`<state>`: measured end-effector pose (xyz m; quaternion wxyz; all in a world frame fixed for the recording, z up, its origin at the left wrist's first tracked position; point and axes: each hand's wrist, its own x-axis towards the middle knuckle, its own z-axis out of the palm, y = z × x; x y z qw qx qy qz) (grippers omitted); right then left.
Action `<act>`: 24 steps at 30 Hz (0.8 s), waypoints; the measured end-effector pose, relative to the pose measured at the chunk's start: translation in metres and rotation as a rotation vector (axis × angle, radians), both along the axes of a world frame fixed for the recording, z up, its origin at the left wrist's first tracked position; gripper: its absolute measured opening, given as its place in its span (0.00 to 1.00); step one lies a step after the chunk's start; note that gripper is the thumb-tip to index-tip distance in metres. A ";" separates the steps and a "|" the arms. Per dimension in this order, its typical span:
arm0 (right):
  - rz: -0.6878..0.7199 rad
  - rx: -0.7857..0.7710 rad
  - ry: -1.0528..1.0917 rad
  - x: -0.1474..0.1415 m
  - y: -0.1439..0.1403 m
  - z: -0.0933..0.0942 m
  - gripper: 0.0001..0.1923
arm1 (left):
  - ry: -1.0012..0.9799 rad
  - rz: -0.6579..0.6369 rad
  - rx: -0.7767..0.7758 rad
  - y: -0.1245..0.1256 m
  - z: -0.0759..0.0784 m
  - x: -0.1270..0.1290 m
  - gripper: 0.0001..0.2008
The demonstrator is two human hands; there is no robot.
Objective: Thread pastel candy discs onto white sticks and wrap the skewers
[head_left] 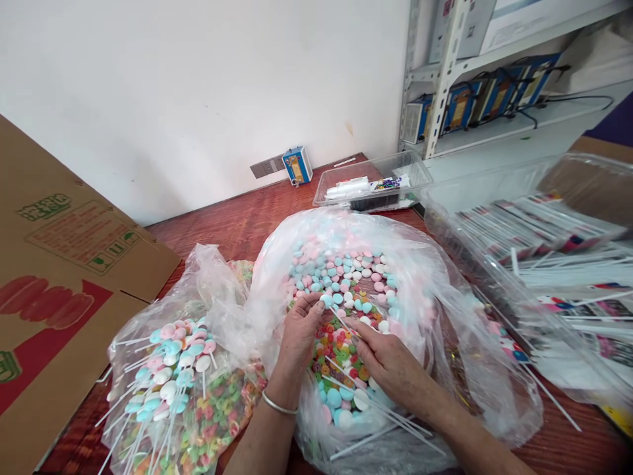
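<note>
My left fingers (318,311) are pinched on a pale candy (326,300), right fingers (364,331) clamped on a white stick (339,318) angled up to it, just over an open plastic bag (420,284) of loose candies (333,397). Can't tell if the stick's in.

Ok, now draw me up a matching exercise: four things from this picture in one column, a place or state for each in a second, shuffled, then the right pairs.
Things
1. Bare left hand
2. Bare right hand
3. Thin silver-coloured round bangle
4. Large brown cardboard box with red and green print

Places and states
A. Worn around the left wrist
B. Gripping a thin white straight stick
C. At the picture's left edge
D. Fingertips at a small round pale-blue piece

Right pairs: 1-D, 2-B, 3-A, 4-C
</note>
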<state>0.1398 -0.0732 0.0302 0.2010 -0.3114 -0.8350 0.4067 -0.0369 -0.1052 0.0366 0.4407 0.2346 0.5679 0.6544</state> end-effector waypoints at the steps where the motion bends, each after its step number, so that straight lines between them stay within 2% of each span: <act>1: -0.002 -0.009 0.002 0.000 0.000 0.000 0.23 | -0.005 0.001 0.006 0.000 0.000 0.001 0.18; 9: -0.018 -0.086 0.036 0.001 0.002 0.003 0.23 | 0.045 -0.021 -0.022 -0.002 -0.005 0.001 0.16; 18: -0.037 -0.123 0.085 -0.004 -0.002 -0.001 0.24 | 0.113 -0.087 0.076 -0.001 -0.011 0.009 0.11; 24: -0.040 -0.145 0.095 -0.004 0.000 -0.004 0.24 | 0.254 -0.101 0.046 0.000 -0.011 0.014 0.08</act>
